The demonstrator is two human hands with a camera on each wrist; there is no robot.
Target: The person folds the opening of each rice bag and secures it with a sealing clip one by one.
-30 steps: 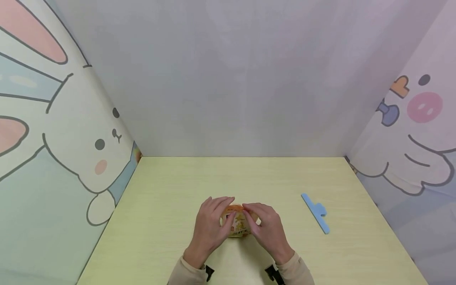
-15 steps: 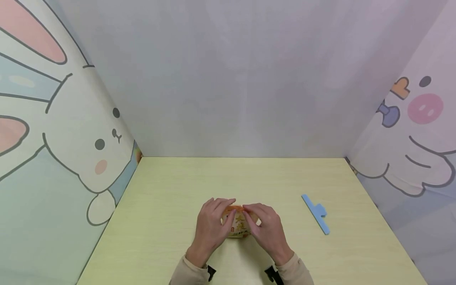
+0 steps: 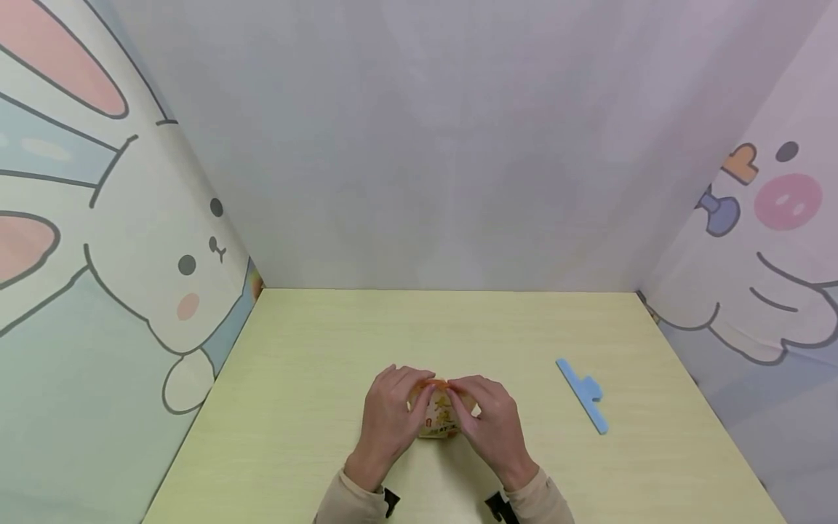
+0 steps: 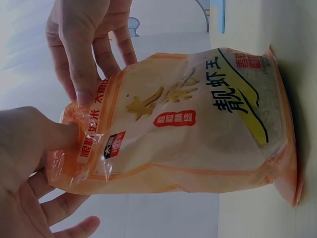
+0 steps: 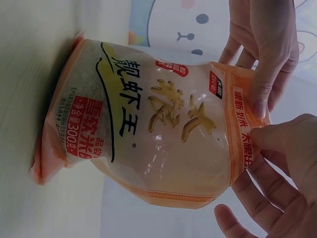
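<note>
A small orange-and-cream bag of rice (image 3: 439,418) stands upright on the table between my hands. Part of it is see-through in the right wrist view, with white grains low in the bag (image 5: 88,74). My left hand (image 3: 393,411) pinches the bag's orange top edge on the left, thumb in front and fingers behind. On the right, my right hand (image 3: 494,418) pinches the same edge, its thumb pressed to the front. The thumbs are close to each other. A light blue bag clip (image 3: 583,397) lies on the table, apart from my right hand.
The pale wooden table (image 3: 314,335) carries the bag and the clip. A grey-white curtain (image 3: 419,145) stands along its back edge. Printed cartoon cloths, a rabbit (image 3: 144,255) at left and a pig (image 3: 772,255) at right, flank the table.
My left hand has shifted very slightly to the right. Both hands keep their hold on the bag's top, and the clip stays where it lies.
</note>
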